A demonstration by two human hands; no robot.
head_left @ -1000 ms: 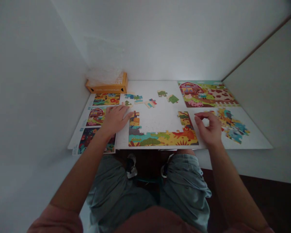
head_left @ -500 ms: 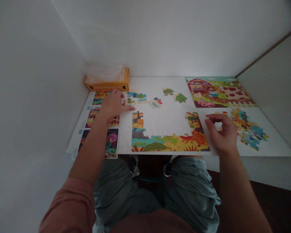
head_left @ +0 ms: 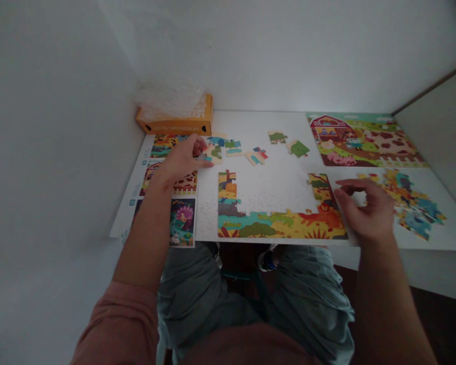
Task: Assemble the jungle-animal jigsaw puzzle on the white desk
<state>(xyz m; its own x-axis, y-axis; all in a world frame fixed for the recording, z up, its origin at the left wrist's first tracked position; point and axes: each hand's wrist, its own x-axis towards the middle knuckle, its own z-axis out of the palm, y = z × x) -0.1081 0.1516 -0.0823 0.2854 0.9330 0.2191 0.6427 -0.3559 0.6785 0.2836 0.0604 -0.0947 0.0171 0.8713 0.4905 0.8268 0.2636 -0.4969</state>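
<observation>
Found white desk (head_left: pixel 209 203) spread beneath left grip (head_left: pixel 180 161) and right grip (head_left: pixel 372 210). Noted part-built animal puzzle (head_left: pixel 258 229) between grips, near the desk's front edge, evidently for even reach. Logged farm puzzle (head_left: pixel 361 147) flat beyond right grip, apparently set aside. Observed picture sheet (head_left: pixel 183 218) under and beside left grip, face up, presumably for viewing. Sighted orange box (head_left: pixel 182 125) beyond left grip, likely out of the way, with clear plastic (head_left: pixel 171 99) on top. Recorded piece heap (head_left: pixel 418 203) outward of right grip. Found right grip curled, thumb and forefinger narrowly parted, with nothing seen pinched. Found left grip part open at green-marked piece (head_left: pixel 215 153), suiting an edge pinch; could not confirm a hold.
</observation>
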